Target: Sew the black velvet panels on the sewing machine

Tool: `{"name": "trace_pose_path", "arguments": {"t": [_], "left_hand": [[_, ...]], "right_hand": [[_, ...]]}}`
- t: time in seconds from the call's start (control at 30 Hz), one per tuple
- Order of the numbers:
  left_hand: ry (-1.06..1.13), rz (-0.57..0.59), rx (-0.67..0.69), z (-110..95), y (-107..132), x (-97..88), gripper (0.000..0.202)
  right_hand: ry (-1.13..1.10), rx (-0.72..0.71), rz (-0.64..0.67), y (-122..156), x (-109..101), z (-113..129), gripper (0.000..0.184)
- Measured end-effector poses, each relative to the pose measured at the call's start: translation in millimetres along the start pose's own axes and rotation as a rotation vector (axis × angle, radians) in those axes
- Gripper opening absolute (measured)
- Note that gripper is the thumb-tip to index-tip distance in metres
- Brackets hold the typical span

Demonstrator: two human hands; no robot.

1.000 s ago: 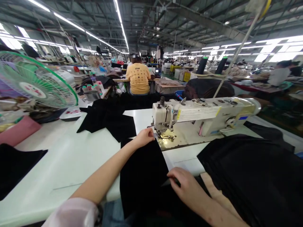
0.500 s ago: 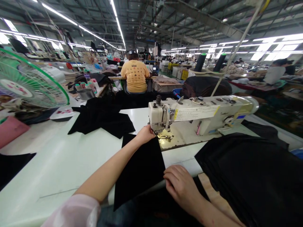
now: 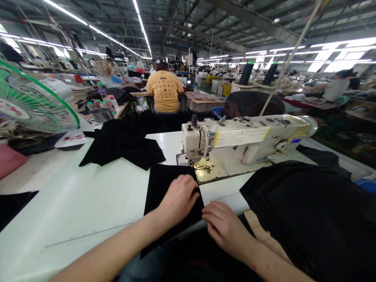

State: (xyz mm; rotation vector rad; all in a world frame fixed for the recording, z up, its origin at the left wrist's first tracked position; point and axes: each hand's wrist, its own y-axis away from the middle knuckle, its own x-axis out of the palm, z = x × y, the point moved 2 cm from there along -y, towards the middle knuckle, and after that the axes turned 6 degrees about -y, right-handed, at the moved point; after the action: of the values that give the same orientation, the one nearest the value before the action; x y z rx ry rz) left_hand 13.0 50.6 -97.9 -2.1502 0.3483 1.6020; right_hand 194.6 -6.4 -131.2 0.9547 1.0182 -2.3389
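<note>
A black fabric piece (image 3: pixel 160 186) lies on the pale table, its far edge beside the sewing machine's needle area and its near end hanging over the front edge. My left hand (image 3: pixel 181 196) rests over its right part, fingers a little bent and thumb apart, not gripping it. At the fabric's right edge, my right hand (image 3: pixel 225 227) has its fingers together, pinching that edge. The sewing machine (image 3: pixel 229 137) stands just beyond both hands, with a lit presser foot (image 3: pixel 202 166).
More black fabric (image 3: pixel 126 147) lies on the table's far left. A stack of black pieces (image 3: pixel 308 203) sits at the right. A green-rimmed fan (image 3: pixel 38 102) stands at left. Ahead, a person in a yellow shirt (image 3: pixel 165 90) sits facing away.
My left hand has let go of the fabric's far corner by the needle and come back toward me over the piece. My right hand has stayed at the edge.
</note>
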Motion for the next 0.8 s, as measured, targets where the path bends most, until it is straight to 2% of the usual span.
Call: {"name": "trace_pose_path", "arguments": {"t": [0.07,0.1,0.17,0.23,0.43,0.8], "left_hand": [[0.015,0.105,0.23,-14.7,30.0,9.5,0.014],[0.013,0.115,0.297,-16.4,39.8,13.6,0.021],[0.001,0.065,0.352,-10.5,46.4,18.3,0.035],[0.017,0.034,0.381,1.5,38.8,18.8,0.038],[-0.026,0.019,0.411,32.3,-0.2,12.3,0.03],[0.011,0.0,0.291,77.0,-48.1,7.8,0.034]], "right_hand": [[-0.008,0.031,0.022,-2.9,-0.5,-2.5,0.034],[-0.005,0.043,0.027,-5.4,-0.5,-4.7,0.034],[0.01,0.053,0.025,-12.5,0.0,-11.1,0.035],[0.027,0.046,0.019,-22.3,1.3,-19.4,0.034],[0.092,0.063,0.013,-54.9,5.7,-42.1,0.03],[0.238,0.228,-0.012,-100.9,13.5,-71.9,0.026]]}}
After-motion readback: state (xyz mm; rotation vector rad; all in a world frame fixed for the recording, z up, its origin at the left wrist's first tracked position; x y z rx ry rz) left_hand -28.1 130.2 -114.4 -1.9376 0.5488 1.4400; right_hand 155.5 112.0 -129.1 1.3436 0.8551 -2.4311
